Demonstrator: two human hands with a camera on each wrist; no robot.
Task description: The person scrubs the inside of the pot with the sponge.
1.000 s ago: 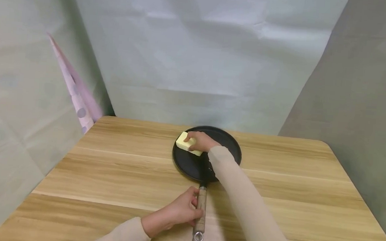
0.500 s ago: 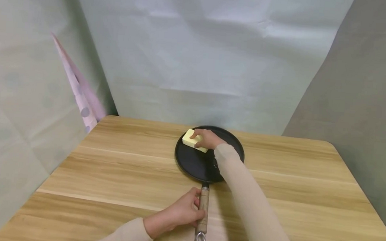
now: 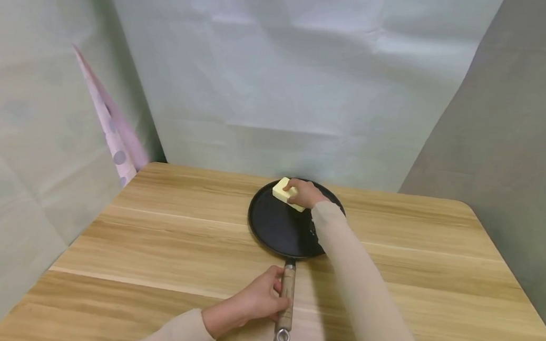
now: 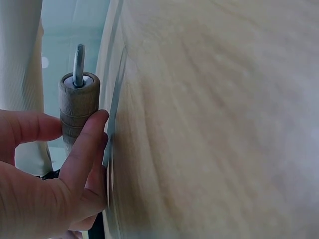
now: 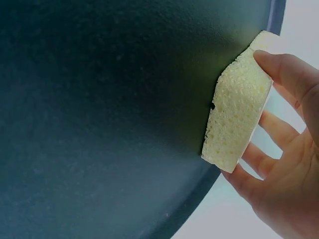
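My right hand [image 3: 305,194] is gripping a yellow sponge [image 3: 287,192], fingers curled over the top, pressing it flat on the black pan [image 3: 278,229] right at the far rim. Left hand [image 3: 255,301] is wrapped round the pan's wooden handle [image 3: 286,293] w/ thumb & fingers closed on it, near the metal ring [image 3: 282,337] at the end. Pan sits approx mid-table on the wood table [image 3: 164,237], handle pointing back at me.

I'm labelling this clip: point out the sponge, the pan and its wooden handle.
sponge [image 5: 238,119]: right wrist view, its porous side face.
pan [image 3: 276,229]: head view, bare dark cooking surface.
wooden handle [image 4: 79,97]: left wrist view, its ringed end.
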